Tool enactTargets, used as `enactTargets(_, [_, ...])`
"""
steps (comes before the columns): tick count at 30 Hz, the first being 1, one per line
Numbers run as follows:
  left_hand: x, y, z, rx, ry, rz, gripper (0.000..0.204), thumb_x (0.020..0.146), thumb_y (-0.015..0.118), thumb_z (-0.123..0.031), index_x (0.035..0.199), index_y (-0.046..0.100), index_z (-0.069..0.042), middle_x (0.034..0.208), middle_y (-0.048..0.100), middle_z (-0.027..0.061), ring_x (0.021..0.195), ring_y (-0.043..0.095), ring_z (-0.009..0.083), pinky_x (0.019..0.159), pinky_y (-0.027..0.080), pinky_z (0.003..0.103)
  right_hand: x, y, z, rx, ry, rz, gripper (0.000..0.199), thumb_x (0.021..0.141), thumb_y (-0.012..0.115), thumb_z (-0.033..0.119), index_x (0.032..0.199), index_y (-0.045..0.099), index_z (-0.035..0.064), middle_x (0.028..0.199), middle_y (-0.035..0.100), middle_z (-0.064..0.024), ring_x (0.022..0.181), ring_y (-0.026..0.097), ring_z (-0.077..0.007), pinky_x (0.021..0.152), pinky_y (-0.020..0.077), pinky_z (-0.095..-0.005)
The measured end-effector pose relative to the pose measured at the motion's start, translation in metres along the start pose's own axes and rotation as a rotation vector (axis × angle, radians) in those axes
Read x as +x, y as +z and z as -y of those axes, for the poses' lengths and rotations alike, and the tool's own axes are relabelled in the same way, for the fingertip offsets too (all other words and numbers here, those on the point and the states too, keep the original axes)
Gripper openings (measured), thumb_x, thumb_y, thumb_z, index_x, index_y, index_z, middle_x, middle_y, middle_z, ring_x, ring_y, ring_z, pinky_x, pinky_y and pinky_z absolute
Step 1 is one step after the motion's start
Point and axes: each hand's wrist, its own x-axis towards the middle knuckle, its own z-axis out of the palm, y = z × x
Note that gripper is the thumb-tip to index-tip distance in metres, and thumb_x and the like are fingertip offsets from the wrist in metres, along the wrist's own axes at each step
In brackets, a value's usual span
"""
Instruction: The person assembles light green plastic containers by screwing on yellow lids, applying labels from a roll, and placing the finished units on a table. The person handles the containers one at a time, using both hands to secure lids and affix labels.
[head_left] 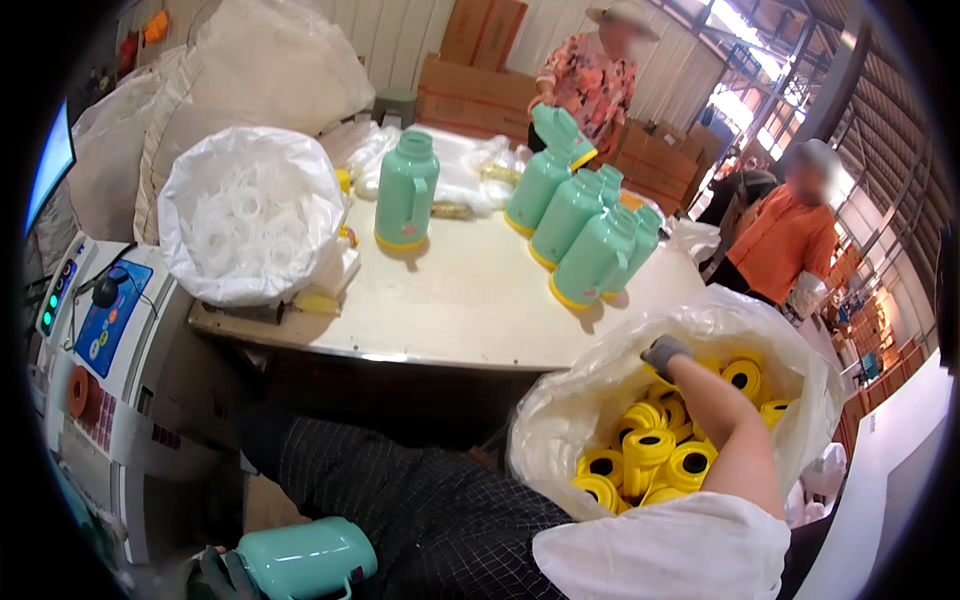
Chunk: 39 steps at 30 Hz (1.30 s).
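Note:
At the lower left, my left hand (pixel 228 577), in a grey glove, is closed around one end of a mint-green jug (pixel 300 556). The jug lies sideways beside my thigh, its handle toward the bottom edge. My right hand (pixel 667 352), also gloved in grey, reaches into a large white plastic bag (pixel 540 425) on the right. Its fingers curl down near the bag's far inner side, and what they hold is hidden. Ring-shaped yellow plastic parts (pixel 648 447) with dark round centres fill the bag below my forearm.
On the white table (pixel 470 300) stand a single green jug (pixel 407 190) and a cluster of green jugs (pixel 597 255). A bag of translucent rings (pixel 250 215) sits at the left, near a machine (pixel 110 330). Two people (pixel 590 85) (pixel 785 235) are beyond the table.

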Motion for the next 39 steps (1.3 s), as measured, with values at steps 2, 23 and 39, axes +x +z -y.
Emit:
enactTargets(2, [0.008, 0.002, 0.000, 0.094, 0.074, 0.018, 0.060, 0.106, 0.064, -0.045, 0.142, 0.057, 0.003, 0.133, 0.064, 0.0236, 0.120, 0.060, 0.0337, 0.105, 0.048, 0.044, 0.052, -0.057, -0.049, -0.469, -0.693, 0.147, 0.045, 0.105, 0.056, 0.037, 0.148, 0.064, 0.0287, 0.137, 0.070, -0.0180, 0.125, 0.068, -0.0325, 0.106, 0.0526, -0.0455])
enactTargets(23, [-0.079, 0.083, 0.040, -0.881, -0.108, -0.572, 0.046, 0.114, 0.048, -0.022, 0.155, 0.044, -0.001, 0.146, 0.056, 0.0100, 0.133, 0.054, 0.0217, 0.115, 0.043, 0.036, -0.348, -0.085, 0.499, 1.675, -1.387, 0.528, 0.047, 0.100, 0.071, 0.021, 0.137, 0.064, -0.0067, 0.119, 0.070, -0.0128, 0.103, 0.069, -0.0204, 0.091, 0.0567, -0.0327])
enactTargets(39, [-0.083, 0.088, 0.031, -1.431, -0.248, -0.538, 0.047, 0.116, 0.043, -0.036, 0.147, 0.054, -0.002, 0.136, 0.066, 0.0084, 0.124, 0.064, 0.0209, 0.106, 0.053, 0.033, -0.386, -0.077, 0.496, 1.341, -2.168, 0.079, 0.059, 0.094, 0.073, 0.039, 0.133, 0.069, -0.0047, 0.105, 0.061, -0.0139, 0.091, 0.060, -0.0218, 0.079, 0.0520, -0.0334])
